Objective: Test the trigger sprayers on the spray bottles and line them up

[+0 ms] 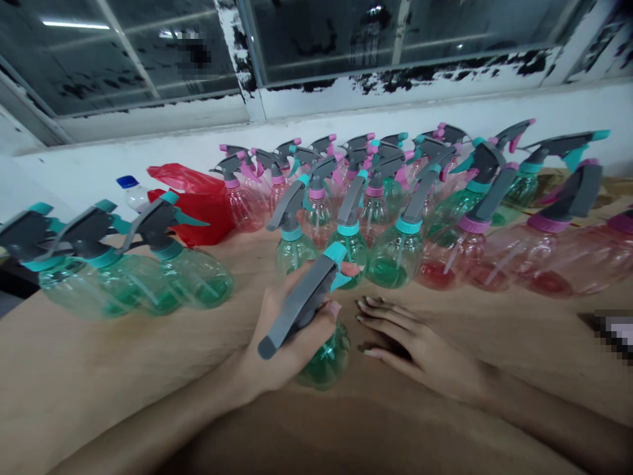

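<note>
My left hand (301, 330) is wrapped round the neck of a green spray bottle (326, 359) with a grey and teal trigger head. The bottle stands on the table near its front edge, its neck hidden by my fingers. Just right of it my right hand (415, 343) lies palm down on the wooden table (237, 422), fingers stretched out toward the bottle and holding nothing. Right behind the held bottle stands another green spray bottle (395, 257) in a row with similar ones.
Three green spray bottles (198, 277) stand at the left. Many pink and green bottles fill the back and right, among them a pink spray bottle (445, 257). A red plastic bag (198, 211) and a blue-capped bottle (132, 191) sit near the wall below the windows.
</note>
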Motion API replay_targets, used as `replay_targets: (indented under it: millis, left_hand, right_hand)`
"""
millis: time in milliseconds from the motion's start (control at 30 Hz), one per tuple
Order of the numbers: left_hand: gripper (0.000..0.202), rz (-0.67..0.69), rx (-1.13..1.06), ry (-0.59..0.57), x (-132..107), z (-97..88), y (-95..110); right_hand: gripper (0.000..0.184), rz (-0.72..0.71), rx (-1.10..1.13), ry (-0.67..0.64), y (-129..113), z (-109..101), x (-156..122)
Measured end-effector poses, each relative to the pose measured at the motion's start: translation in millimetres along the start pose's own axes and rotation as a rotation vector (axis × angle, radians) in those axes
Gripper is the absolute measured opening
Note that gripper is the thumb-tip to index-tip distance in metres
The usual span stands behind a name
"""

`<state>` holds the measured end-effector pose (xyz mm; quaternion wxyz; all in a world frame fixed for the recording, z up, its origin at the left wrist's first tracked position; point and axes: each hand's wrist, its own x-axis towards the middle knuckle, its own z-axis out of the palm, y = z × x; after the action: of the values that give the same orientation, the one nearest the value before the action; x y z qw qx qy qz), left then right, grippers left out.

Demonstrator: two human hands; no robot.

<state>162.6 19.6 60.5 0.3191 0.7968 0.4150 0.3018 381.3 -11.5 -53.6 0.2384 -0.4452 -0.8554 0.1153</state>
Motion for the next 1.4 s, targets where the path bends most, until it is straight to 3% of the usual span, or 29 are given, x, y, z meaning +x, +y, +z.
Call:
replay_targets:
  millis: [467, 700, 933, 1400]
  left_hand:
    - [0.029, -0.069, -0.032, -0.008, -0.9, -2.5, 2.6]
    - [0.012, 0.110, -0.128, 0.038, -1.0, -6.6, 2.0]
    - [0.023, -0.035, -0.056, 0.058, 1.4, -3.5, -1.1]
    - [0.036, 0.022, -0.015, 0.010, 0.9, -0.7, 0.2]
  right_hand:
    - [0.044, 0.009, 0.008, 0.005, -0.3, 1.0, -0.5]
    - [0.046, 0.005, 0.006, 0.004, 0.3, 1.4, -0.5]
    - [0.044, 0.004, -0.001, -0.003, -0.2, 0.0, -0.1]
    - [0.044, 0.002, -0.003, -0.007, 0.4, 0.7, -0.3]
